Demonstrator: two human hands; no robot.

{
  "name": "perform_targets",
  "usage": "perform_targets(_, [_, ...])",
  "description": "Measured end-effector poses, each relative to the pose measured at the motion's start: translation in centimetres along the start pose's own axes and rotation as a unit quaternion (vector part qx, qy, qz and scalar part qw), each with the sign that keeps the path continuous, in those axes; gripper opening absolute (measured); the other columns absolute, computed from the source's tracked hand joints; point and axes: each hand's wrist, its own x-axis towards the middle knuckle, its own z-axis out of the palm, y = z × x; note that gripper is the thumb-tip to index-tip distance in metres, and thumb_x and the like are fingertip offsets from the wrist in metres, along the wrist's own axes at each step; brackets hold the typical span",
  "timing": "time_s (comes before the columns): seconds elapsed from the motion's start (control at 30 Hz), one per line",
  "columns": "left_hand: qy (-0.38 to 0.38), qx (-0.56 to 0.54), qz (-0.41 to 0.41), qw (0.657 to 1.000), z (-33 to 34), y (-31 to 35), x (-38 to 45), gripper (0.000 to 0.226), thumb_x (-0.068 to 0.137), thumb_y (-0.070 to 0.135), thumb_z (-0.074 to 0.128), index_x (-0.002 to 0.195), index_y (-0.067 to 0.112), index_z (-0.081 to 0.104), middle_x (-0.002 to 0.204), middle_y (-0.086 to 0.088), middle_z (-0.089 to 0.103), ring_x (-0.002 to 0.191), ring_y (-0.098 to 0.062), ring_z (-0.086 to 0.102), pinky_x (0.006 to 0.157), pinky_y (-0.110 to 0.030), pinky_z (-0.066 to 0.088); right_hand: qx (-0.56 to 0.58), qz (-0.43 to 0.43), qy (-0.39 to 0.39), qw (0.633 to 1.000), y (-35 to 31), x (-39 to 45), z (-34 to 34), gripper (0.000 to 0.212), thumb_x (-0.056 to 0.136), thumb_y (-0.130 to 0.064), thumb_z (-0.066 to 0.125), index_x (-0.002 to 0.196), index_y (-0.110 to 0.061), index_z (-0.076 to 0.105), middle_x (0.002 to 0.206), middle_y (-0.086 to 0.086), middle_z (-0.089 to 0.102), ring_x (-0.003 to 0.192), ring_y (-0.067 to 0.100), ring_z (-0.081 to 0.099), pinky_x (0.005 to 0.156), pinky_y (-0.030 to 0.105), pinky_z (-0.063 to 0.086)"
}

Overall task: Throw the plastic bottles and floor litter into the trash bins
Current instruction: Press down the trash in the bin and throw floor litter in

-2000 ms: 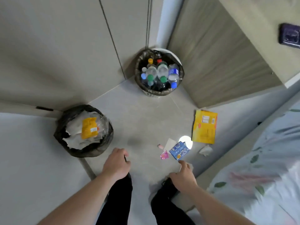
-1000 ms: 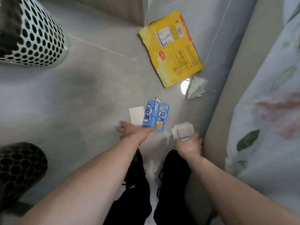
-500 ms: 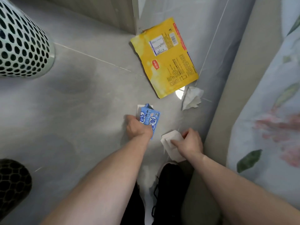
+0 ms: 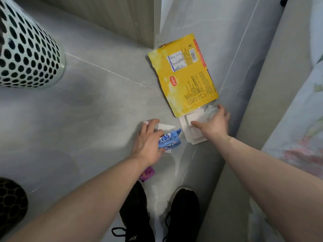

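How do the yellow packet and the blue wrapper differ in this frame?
The yellow packet is much larger than the blue wrapper. The yellow packet lies flat and spread out on the floor, untouched; the blue wrapper is crumpled in the grip of the left hand. The yellow packet shows a barcode and fine print; the blue wrapper shows large white characters. Both are empty packaging litter not yet binned.

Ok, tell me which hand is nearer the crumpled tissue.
Right. The right hand reaches over the crumpled tissue, fingertips at it. The left hand is off to its left, holding the blue wrapper.
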Motion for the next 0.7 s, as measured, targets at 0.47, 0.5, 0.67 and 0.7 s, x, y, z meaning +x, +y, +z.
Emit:
perform_targets(0.47, [-0.024,0.014,-0.115,0.993,-1.8,-1.7,0.0,0.015,0.083,0.018,0.067,0.081,0.024,0.054,0.099,-0.005,0.062,0.100,-0.030,0.061,0.070,-0.034,0.040,-0.004,-0.113,-0.001,0.994,-0.5,-1.9,-1.5,0.016,0.086,-0.026,0.076,0.084,-0.021,0.061,0.097,0.002,0.067,0.087,0.023,0.062,0.069,0.027,0.040])
perform_targets(0.5, [-0.021,0.004,-0.112,0.993,-2.0,-2.6,-0.5,0.015,0.083,0.023,0.069,0.079,0.024,0.055,0.096,-0.002,0.058,0.099,-0.027,0.059,0.070,-0.033,0.040,-0.004,-0.132,0.012,0.991,-1.3,-1.5,-1.9,0.016,0.088,-0.026,0.076,0.087,-0.020,0.061,0.102,0.003,0.064,0.089,0.023,0.061,0.072,0.028,0.042])
perform_targets(0.67, [-0.074,-0.002,0.046,0.996,-2.2,-5.2,-3.9,0.016,0.076,0.038,0.071,0.076,0.023,0.063,0.105,0.010,0.046,0.108,-0.018,0.051,0.081,-0.031,0.046,-0.025,-0.148,-0.001,0.989,-5.8,1.1,-2.1,0.047,0.086,-0.035,0.080,0.121,-0.013,0.059,0.126,0.007,0.053,0.112,0.025,0.058,0.093,0.032,0.046])
perform_targets(0.7, [-0.098,0.013,0.089,0.991,-1.8,-5.1,-4.6,0.015,0.076,0.037,0.071,0.078,0.024,0.067,0.118,0.008,0.048,0.118,-0.019,0.047,0.090,-0.032,0.048,-0.046,-0.151,-0.019,0.987,-6.2,1.4,-1.7,0.059,0.082,-0.043,0.082,0.127,-0.014,0.057,0.129,0.006,0.052,0.115,0.024,0.057,0.098,0.034,0.047])
